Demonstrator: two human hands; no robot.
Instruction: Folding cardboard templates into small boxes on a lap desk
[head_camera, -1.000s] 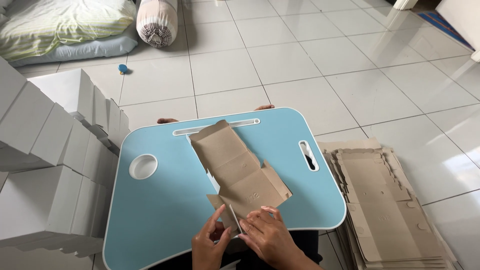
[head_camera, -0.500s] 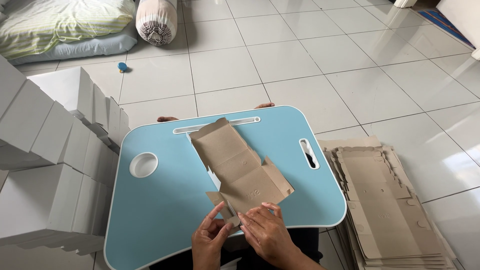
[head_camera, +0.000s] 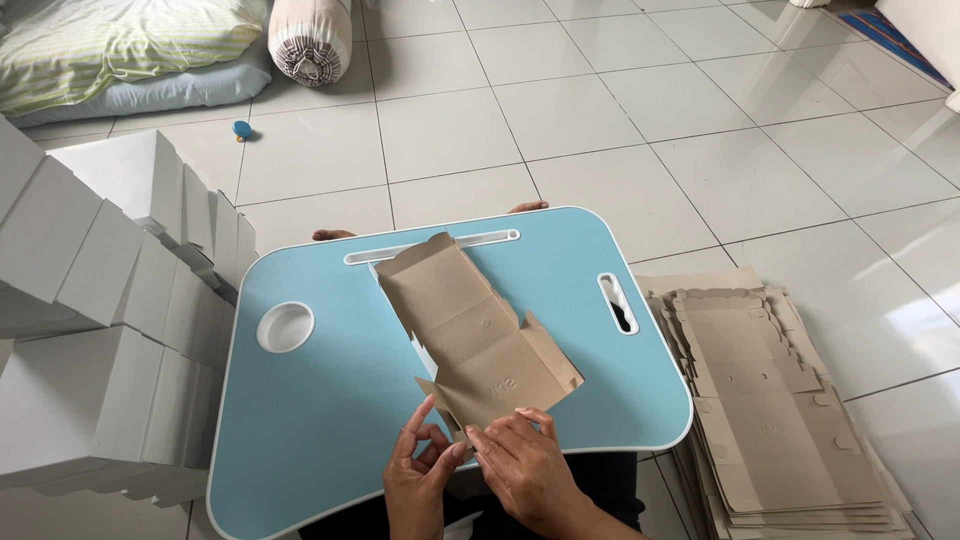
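Both hands, left hand (head_camera: 418, 480) and right hand (head_camera: 523, 462), apparently pinch the flat cardboard box blank (head_camera: 472, 335).

Brown cardboard blank (head_camera: 470, 330), light-blue lap table (head_camera: 320, 420)

Single head view: your camera sits above your lap, tilted steeply down and forward, close over the blue counter (head_camera: 330, 420), taking in your two hands at the bottom edge and tiled floor (head_camera: 650, 130) beyond.

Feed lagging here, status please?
Both hands pinching near edge of flat brown cardboard box blank on blue lap table. Nothing obstructing.
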